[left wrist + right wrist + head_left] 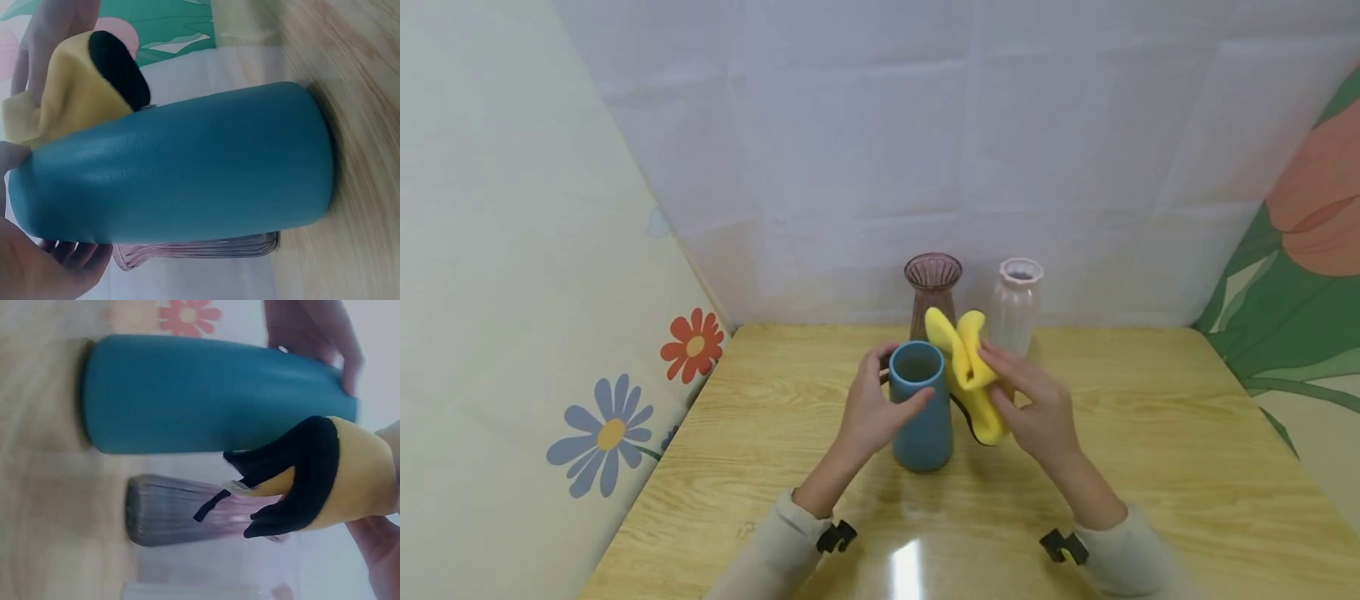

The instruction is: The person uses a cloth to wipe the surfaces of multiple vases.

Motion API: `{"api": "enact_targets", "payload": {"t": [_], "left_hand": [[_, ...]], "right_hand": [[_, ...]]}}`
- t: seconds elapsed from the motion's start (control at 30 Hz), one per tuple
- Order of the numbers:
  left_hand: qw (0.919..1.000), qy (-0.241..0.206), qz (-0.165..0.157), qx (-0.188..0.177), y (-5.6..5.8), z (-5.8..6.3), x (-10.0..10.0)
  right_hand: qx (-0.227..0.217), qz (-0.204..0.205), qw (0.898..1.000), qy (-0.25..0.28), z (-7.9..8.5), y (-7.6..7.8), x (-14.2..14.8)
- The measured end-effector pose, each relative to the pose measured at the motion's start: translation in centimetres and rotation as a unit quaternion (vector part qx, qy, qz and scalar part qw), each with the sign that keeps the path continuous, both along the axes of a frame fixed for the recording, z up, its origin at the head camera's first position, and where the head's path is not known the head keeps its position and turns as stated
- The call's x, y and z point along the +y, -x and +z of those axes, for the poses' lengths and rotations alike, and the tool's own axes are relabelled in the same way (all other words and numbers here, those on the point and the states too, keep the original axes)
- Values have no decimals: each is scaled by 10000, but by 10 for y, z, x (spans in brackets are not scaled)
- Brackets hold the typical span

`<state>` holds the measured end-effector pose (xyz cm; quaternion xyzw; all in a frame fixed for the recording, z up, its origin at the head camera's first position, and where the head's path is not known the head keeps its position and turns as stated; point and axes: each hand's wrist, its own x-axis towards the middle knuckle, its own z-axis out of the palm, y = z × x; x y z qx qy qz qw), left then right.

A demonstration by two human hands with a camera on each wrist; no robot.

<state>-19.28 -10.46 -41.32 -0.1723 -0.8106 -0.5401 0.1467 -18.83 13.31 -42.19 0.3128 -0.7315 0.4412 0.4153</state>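
A tall blue vase (922,429) stands upright on the wooden table. My left hand (867,414) grips it near the rim, thumb at the front and fingers round the far left side. Just right of the vase, my right hand (1039,408) pinches a folded yellow cloth (979,412) with a dark underside. In the right wrist view the cloth (362,469) hangs beside the upper part of the vase (187,394), its black side and a small tag showing. The left wrist view has the cloth's folds (75,87) overlapping the vase's edge.
Behind the blue vase stands a ribbed purple glass vase (932,300), partly hidden by the cloth. A pale fluted vase (1015,312) is to its right, near the back of the table (1150,433). A white sheet (865,150) hangs behind the table.
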Motion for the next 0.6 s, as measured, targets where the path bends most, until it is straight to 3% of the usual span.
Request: {"api": "enact_targets", "payload": {"t": [0.13, 0.27, 0.6], "left_hand": [[9998, 27, -205, 68, 3, -1, -3], [9992, 35, -394, 72, 7, -2, -7], [9978, -14, -655, -90, 12, -4, -13]], "right_hand": [[4, 266, 9992, -309, -10, -1, -12], [-268, 503, 9970, -518, -19, -4, -18], [-359, 136, 9960, -809, -28, -12, -26]]}}
